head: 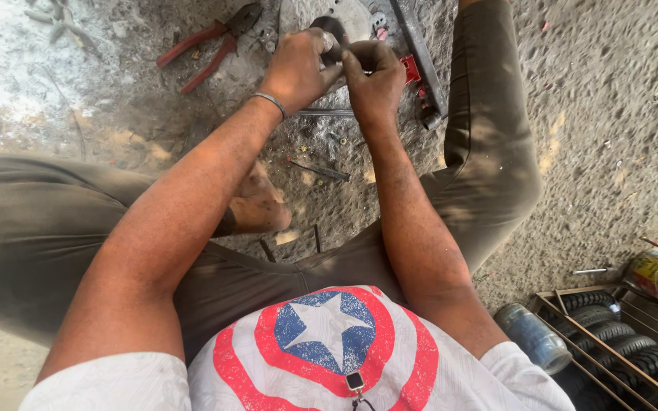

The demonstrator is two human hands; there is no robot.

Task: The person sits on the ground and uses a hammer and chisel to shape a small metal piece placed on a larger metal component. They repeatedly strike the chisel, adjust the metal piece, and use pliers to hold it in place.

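From the head view I see both hands brought together low over the dirt floor (588,137), right at the top of the frame. My left hand (298,70), with a metal bangle (270,101) on the wrist, is closed around a small dark curved piece (334,32), and my right hand (376,78) is clenched just beside it, thumb and fingers pinching at the same piece. That piece sits between the two hands, partly over a round grey metal disc (352,17) lying on the floor. I cannot make out what the piece is, since the fingers cover most of it and the disc is cut off by the top edge. A small red part (410,68) shows just beyond the right hand, half hidden behind it. Red-handled pliers (211,46) lie on the floor to the left of the hands, well apart from them. A thin dark rod (317,170) and small scattered bits lie below the hands, between the knees. At lower right, a wire rack of small black tyres (618,342) and a bluish jar (533,335) run out of frame.
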